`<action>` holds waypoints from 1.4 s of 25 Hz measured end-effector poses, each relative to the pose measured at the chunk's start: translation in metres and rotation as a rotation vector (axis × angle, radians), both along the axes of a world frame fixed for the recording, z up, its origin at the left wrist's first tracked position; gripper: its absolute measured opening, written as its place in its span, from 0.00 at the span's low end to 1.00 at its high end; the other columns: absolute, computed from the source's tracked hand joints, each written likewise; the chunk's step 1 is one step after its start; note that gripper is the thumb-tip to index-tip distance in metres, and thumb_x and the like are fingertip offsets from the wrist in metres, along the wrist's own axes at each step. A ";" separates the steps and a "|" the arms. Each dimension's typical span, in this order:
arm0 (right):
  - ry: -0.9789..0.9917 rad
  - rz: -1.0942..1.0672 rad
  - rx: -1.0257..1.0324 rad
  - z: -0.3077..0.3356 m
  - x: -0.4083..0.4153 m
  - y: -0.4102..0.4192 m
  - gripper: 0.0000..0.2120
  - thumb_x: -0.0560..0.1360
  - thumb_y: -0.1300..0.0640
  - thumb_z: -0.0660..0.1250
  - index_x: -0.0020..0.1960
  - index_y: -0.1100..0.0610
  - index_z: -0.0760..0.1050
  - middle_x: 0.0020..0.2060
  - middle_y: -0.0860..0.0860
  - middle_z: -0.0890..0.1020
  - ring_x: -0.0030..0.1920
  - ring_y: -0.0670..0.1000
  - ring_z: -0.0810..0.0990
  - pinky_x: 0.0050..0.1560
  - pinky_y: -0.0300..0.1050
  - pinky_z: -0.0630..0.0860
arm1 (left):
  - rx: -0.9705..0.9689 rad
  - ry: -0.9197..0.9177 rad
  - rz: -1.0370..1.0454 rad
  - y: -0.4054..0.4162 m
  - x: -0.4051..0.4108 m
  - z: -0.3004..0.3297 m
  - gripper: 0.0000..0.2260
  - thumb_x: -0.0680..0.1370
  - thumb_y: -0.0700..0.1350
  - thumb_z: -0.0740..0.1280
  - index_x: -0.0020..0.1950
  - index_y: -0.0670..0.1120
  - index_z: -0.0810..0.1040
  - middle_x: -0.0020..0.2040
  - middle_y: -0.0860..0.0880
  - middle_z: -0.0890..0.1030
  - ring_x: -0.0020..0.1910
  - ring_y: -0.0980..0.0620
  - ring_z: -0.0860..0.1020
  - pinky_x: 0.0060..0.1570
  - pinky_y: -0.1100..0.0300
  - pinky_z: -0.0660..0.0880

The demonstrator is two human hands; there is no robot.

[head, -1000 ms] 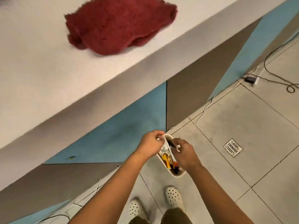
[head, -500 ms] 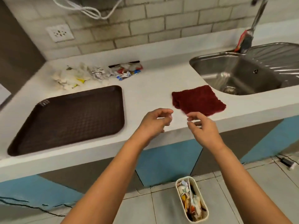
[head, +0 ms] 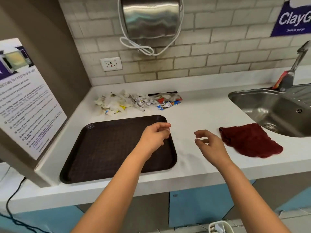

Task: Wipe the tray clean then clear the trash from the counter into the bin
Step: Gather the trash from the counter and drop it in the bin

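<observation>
Right now both hands hover over the white worktop [head: 193, 115] with nothing in them: the left hand [head: 155, 137] hangs above the right edge of the brown tray [head: 107, 148], its grip loosely curled and empty, and the right hand [head: 210, 145] is released too, fingers relaxed, just beside the red cloth [head: 249, 140]. That cloth lies flat near the sink [head: 269, 105] at mid right, I would guess set aside after wiping. The tray looks bare. A heap of crumpled wrappers [head: 134, 101] sits behind it against the wall, the likely next target. Only the rim of the bin [head: 220, 227] shows at the bottom edge, on the floor below the hands.
</observation>
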State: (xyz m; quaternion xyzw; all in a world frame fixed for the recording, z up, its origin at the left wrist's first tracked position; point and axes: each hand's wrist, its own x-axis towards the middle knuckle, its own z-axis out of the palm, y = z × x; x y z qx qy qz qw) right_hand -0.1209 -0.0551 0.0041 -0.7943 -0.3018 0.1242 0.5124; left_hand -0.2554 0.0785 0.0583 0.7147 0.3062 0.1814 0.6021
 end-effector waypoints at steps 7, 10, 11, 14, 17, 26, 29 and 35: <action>0.001 0.006 -0.073 -0.009 0.023 0.044 0.10 0.75 0.62 0.63 0.55 0.55 0.75 0.51 0.46 0.77 0.42 0.43 0.75 0.38 0.30 0.69 | -0.001 0.019 0.056 0.063 0.013 -0.014 0.09 0.77 0.38 0.62 0.53 0.49 0.77 0.43 0.54 0.77 0.41 0.58 0.75 0.37 0.66 0.72; -0.011 -0.001 -0.077 -0.015 0.053 0.070 0.10 0.75 0.62 0.63 0.55 0.54 0.76 0.53 0.45 0.76 0.48 0.49 0.76 0.45 0.38 0.69 | 0.023 0.044 0.070 0.091 0.040 -0.022 0.10 0.76 0.38 0.63 0.54 0.47 0.78 0.43 0.54 0.77 0.43 0.57 0.76 0.39 0.67 0.71; -0.015 0.003 -0.076 -0.017 0.063 0.078 0.10 0.75 0.62 0.63 0.55 0.54 0.76 0.54 0.45 0.76 0.50 0.50 0.75 0.47 0.39 0.68 | 0.034 0.049 0.080 0.101 0.050 -0.025 0.09 0.76 0.38 0.63 0.54 0.47 0.78 0.43 0.54 0.77 0.45 0.56 0.76 0.41 0.67 0.71; -0.003 0.031 -0.092 -0.025 0.106 0.112 0.10 0.75 0.62 0.63 0.55 0.53 0.76 0.54 0.45 0.75 0.52 0.49 0.74 0.49 0.39 0.68 | 0.081 0.082 0.131 0.135 0.094 -0.036 0.09 0.76 0.39 0.64 0.53 0.48 0.79 0.47 0.52 0.78 0.50 0.54 0.76 0.49 0.63 0.72; -0.019 0.072 -0.144 -0.028 0.151 0.148 0.11 0.76 0.62 0.62 0.56 0.54 0.76 0.54 0.45 0.73 0.52 0.48 0.73 0.50 0.38 0.66 | 0.204 0.174 0.159 0.165 0.142 -0.051 0.10 0.76 0.39 0.63 0.55 0.47 0.79 0.53 0.50 0.79 0.53 0.51 0.77 0.52 0.64 0.70; -0.170 0.177 -0.279 -0.038 0.265 0.272 0.13 0.74 0.63 0.63 0.57 0.59 0.77 0.55 0.57 0.77 0.55 0.56 0.76 0.51 0.40 0.69 | 0.710 0.422 -0.186 0.246 0.257 -0.104 0.21 0.76 0.43 0.62 0.68 0.56 0.70 0.71 0.53 0.66 0.69 0.53 0.66 0.67 0.60 0.66; -0.223 0.199 -0.292 -0.044 0.286 0.307 0.15 0.75 0.61 0.61 0.60 0.58 0.75 0.60 0.57 0.75 0.60 0.57 0.74 0.59 0.44 0.70 | 0.814 0.489 -0.257 0.257 0.272 -0.115 0.21 0.76 0.51 0.63 0.69 0.57 0.68 0.71 0.55 0.65 0.70 0.53 0.63 0.65 0.57 0.68; -0.400 0.410 -0.654 -0.072 0.294 0.353 0.26 0.78 0.47 0.55 0.74 0.45 0.53 0.73 0.52 0.59 0.74 0.56 0.52 0.73 0.52 0.53 | 0.820 0.463 -0.232 0.270 0.278 -0.134 0.19 0.78 0.48 0.61 0.69 0.58 0.68 0.71 0.58 0.66 0.73 0.56 0.57 0.67 0.65 0.61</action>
